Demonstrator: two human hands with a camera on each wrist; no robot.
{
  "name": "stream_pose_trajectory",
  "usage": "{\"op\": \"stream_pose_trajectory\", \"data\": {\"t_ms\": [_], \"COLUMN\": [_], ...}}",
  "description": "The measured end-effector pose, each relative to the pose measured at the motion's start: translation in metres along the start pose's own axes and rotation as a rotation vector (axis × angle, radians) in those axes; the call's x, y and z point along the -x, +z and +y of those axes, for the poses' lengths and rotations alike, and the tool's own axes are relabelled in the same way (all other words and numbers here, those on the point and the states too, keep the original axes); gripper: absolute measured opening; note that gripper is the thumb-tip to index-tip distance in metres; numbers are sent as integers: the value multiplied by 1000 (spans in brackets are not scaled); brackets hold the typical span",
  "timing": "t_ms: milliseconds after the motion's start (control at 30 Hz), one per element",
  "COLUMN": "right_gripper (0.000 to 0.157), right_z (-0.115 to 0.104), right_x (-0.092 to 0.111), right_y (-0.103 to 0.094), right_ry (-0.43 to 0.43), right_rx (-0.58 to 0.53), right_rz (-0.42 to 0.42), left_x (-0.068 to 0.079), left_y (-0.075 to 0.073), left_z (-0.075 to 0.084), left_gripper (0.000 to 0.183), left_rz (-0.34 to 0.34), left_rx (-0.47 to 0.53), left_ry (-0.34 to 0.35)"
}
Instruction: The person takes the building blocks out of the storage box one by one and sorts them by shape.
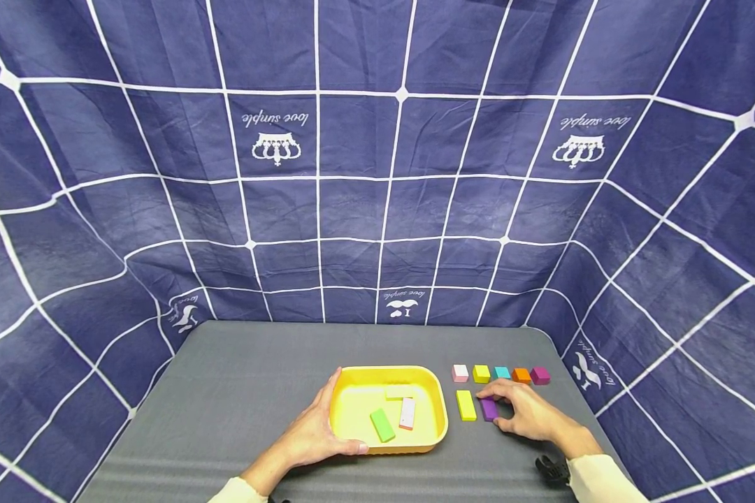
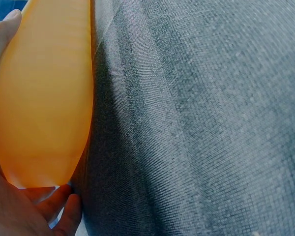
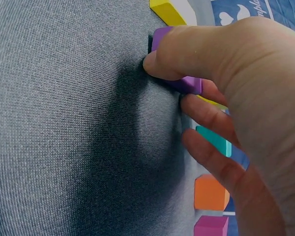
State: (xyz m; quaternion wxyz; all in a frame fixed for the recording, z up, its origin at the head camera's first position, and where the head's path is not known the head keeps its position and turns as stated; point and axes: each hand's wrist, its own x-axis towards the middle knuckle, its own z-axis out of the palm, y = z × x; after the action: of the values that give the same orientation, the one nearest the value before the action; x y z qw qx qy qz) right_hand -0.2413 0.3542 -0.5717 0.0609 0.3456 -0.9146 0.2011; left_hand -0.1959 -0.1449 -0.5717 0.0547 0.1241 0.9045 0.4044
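Observation:
My left hand (image 1: 317, 429) grips the left end of a yellow plastic tray (image 1: 442, 419), its thumb along the near wall. In the left wrist view the tray's outer wall (image 2: 44, 98) lies between thumb and fingers. Inside the tray are a green block (image 1: 382, 425), a white block with a red edge (image 1: 407, 413) and a pale yellow block (image 1: 398, 393). To the right, my right hand (image 1: 528, 413) pinches a purple rectangular block (image 1: 489, 409) lengthwise at the grey surface. Just left of it lies a yellow rectangular block (image 1: 466, 405).
Behind the right hand stands a row of small cubes: pink (image 1: 459, 373), yellow (image 1: 481, 374), teal (image 1: 501, 372), orange (image 1: 521, 376) and magenta (image 1: 540, 376). A grey cloth (image 1: 258, 377) covers the table. Blue gridded fabric (image 1: 352, 209) hangs behind and at both sides.

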Motion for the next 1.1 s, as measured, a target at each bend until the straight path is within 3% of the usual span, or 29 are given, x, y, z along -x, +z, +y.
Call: {"op": "stream_pose_trajectory", "data": {"t_ms": [333,767,1100], "right_gripper": [58,59,52], "right_z": [-2,-5,-25], "right_x": [1,6,-1], "right_y": [1,1,-8], "right_ry": [58,-20,-17], "right_rx": [-1,48,47], "right_rz": [-25,95,178], "left_x": [0,-1,1], "left_y": [0,1,2], "left_z": [1,-1,-1], "left_gripper": [158,158,158], "left_rz": [-3,3,10], "left_rx": [10,8,2], "left_ry": [-13,-11,-3]}}
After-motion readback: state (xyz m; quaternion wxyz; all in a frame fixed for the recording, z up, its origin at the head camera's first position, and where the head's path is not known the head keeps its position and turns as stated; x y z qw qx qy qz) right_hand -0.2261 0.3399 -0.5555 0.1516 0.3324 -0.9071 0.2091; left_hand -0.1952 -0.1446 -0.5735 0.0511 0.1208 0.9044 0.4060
